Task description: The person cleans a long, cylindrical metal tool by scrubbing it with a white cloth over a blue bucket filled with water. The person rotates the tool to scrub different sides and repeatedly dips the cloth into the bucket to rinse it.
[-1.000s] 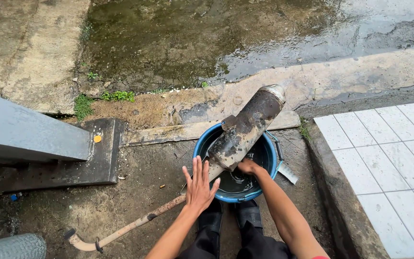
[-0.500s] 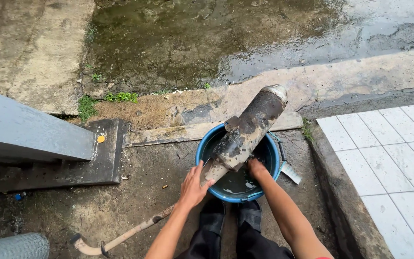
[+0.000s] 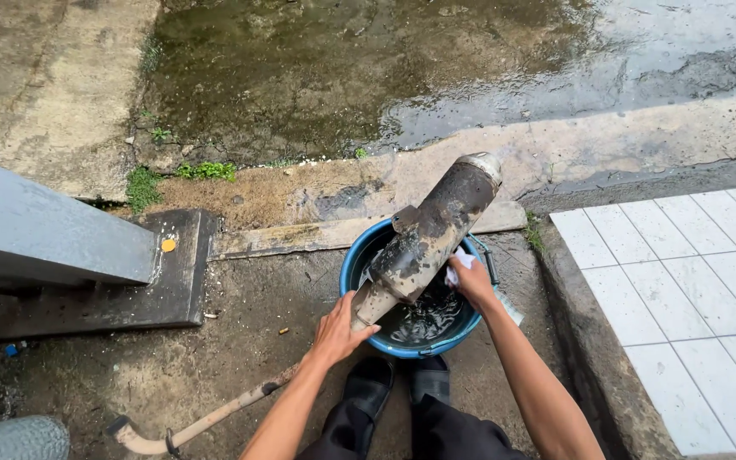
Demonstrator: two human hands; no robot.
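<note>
Grimy metal fills both hands: the left hand, which a second ago was spread open in the air beside the muffler, has closed round the lower neck of the sooty exhaust muffler, fingers curled on it. The right hand has slid up the far side and pinches a white rag against the shell. That suggests the part is now steadied and being wiped. The muffler leans across the blue bucket, its lower end over the dark water near the bucket's near rim, its capped end beyond the far rim. Its curved pipe trails over the wet concrete towards the lower left corner. How the muffler joins that pipe is hidden by the left hand; the rag is mostly covered.
</note>
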